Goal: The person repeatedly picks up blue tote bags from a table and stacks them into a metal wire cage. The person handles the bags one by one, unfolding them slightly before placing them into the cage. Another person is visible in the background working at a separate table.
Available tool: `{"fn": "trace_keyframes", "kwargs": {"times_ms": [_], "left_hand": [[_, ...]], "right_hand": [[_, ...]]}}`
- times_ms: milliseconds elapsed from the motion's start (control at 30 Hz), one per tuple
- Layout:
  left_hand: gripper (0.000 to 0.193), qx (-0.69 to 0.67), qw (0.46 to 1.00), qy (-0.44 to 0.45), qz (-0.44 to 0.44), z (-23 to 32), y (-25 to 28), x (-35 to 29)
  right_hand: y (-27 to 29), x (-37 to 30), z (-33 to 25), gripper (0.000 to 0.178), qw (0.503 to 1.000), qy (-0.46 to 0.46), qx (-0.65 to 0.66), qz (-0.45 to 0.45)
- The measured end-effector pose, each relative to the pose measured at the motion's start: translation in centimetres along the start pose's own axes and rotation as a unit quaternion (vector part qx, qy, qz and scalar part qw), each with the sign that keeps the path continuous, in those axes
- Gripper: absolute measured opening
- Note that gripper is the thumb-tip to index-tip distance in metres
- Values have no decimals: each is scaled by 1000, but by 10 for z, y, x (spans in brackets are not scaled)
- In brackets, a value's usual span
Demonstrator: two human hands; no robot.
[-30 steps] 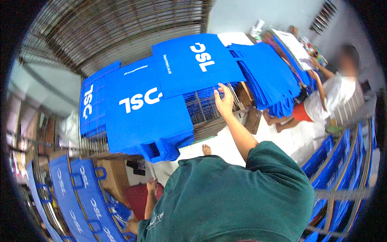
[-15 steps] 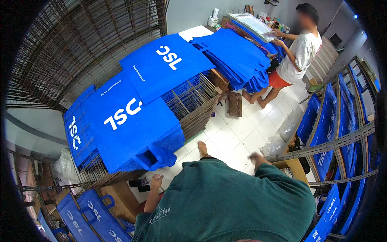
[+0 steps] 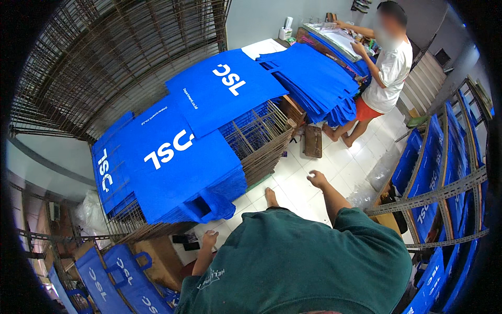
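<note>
Both of my hands hang in the air and hold nothing that I can see. My left hand (image 3: 210, 239) is low beside my body, its fingers loosely bent with a gap between them. Nearest to it is a stack of blue fabric bags (image 3: 183, 180), whose handle loops (image 3: 206, 206) droop over the near edge. Out over the white tiles, my right hand (image 3: 317, 179) reaches forward with thumb and fingers apart. It touches neither the stack nor the wire drying racks (image 3: 261, 133) under the bags.
A person in a white shirt (image 3: 389, 68) stands at the far right by a framed screen (image 3: 340, 39). More flat blue bags (image 3: 314, 78) lie beside them. A brown block (image 3: 313, 141) sits on the floor. Shelves of blue bags (image 3: 431, 167) line the right; others (image 3: 99, 277) stand lower left.
My right hand has swung forward and left over the floor. The bag stack now appears slightly farther right and lower. The other person has stretched one arm toward the back of the table.
</note>
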State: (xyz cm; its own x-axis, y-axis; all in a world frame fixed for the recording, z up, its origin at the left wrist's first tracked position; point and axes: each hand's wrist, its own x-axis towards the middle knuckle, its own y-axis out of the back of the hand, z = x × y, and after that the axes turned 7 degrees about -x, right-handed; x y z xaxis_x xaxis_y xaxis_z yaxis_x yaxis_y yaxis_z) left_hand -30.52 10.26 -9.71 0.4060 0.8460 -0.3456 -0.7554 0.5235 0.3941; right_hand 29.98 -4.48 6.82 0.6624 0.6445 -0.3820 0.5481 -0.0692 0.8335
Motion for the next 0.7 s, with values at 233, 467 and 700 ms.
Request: {"fn": "trace_keyframes", "kwargs": {"times_ms": [233, 467, 700], "left_hand": [[39, -122, 942, 310, -42, -35, 12, -12], [41, -93, 963, 254, 10, 44, -14, -47], [40, -157, 969, 177, -75, -53, 0, -11]], "right_hand": [[-12, 7, -83, 45, 988, 124, -23, -85], [-22, 1, -40, 48, 978, 99, -128, -134], [-11, -17, 1, 49, 988, 19, -84, -124]]}}
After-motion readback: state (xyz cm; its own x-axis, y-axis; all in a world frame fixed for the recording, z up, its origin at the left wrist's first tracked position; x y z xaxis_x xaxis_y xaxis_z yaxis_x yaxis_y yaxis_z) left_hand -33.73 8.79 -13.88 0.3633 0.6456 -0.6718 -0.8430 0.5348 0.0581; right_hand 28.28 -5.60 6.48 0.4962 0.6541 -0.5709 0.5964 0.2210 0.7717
